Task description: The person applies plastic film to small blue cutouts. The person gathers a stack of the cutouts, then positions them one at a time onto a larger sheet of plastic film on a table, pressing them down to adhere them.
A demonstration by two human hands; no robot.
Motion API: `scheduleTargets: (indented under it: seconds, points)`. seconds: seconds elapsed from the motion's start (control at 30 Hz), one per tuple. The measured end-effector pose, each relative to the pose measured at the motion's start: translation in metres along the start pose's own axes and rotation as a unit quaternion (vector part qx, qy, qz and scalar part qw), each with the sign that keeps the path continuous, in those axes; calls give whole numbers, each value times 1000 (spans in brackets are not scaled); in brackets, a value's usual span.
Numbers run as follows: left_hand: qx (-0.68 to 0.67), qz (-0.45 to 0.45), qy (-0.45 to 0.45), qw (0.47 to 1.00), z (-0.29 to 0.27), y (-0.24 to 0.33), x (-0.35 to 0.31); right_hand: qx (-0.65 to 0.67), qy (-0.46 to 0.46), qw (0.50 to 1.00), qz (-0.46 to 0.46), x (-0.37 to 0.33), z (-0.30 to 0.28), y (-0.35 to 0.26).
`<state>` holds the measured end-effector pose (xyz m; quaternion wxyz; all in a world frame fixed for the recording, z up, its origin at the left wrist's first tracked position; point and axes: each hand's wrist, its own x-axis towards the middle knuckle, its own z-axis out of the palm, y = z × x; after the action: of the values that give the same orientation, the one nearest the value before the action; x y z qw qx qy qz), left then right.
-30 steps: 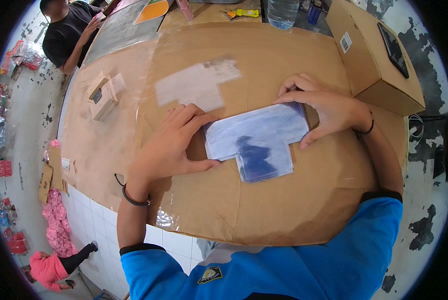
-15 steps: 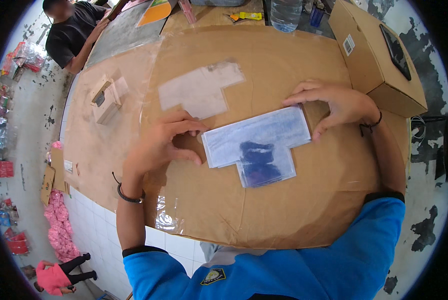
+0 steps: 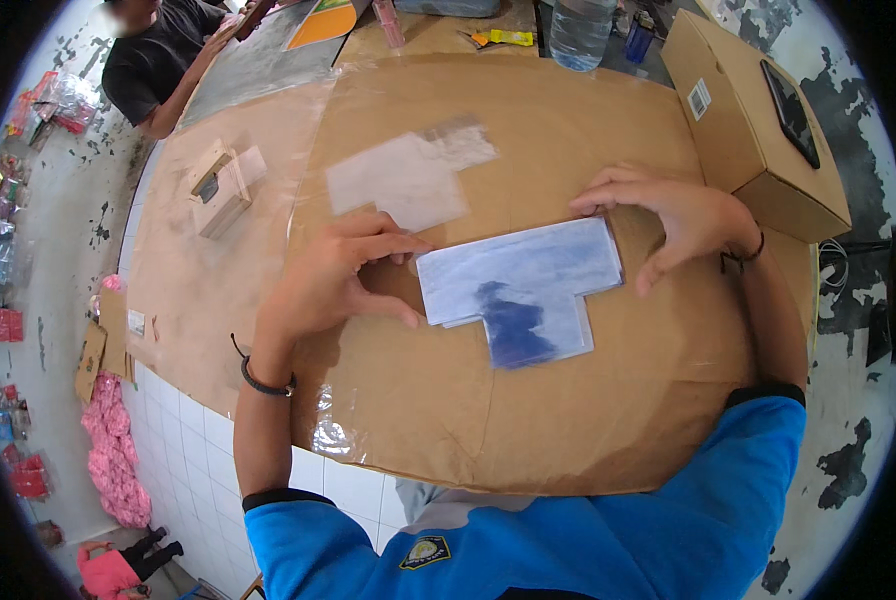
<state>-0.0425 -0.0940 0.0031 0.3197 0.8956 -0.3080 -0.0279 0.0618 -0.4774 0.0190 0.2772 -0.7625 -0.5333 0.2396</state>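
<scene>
A stack of thin, clear T-shaped plastic pieces (image 3: pixel 518 262), bluish white with a dark blue patch low in the middle, lies on the brown table cover in front of me. At its left end is my left hand (image 3: pixel 340 272), fingers curved and thumb apart, the fingertips by the upper left corner. My right hand (image 3: pixel 680 218) arches over the upper right corner with its fingertips at the top edge. Its thumb stands off the right side. Neither hand grips the stack. Beyond it lies another translucent plastic piece (image 3: pixel 398 180) of similar outline.
A small wooden block-like holder (image 3: pixel 224 205) stands at the left. Along the right is a cardboard box (image 3: pixel 733 110) with a black phone (image 3: pixel 790 112) on top. A large water bottle (image 3: pixel 580 35) and a yellow-handled cutter (image 3: pixel 508 38) sit at the back. A person (image 3: pixel 163 65) is at the far left.
My left hand has shifted slightly right along with the stack's left end. The right thumb has come away from the stack's side. The dark patch has changed shape.
</scene>
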Motion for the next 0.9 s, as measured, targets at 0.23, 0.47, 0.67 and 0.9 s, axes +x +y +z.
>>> scheduleTargets:
  seconds: [0.23,0.47,0.67,0.9]
  points:
    - [99,24,6,995,16,22,4,-136,44,989,40,1,22,-25]
    - [105,13,22,994,28,33,3,-151,31,985,72,2,19,-36]
    - [90,17,30,995,28,28,0,-93,6,995,33,1,7,-38]
    - [111,45,35,992,29,22,3,-191,190,963,-4,53,68,-69]
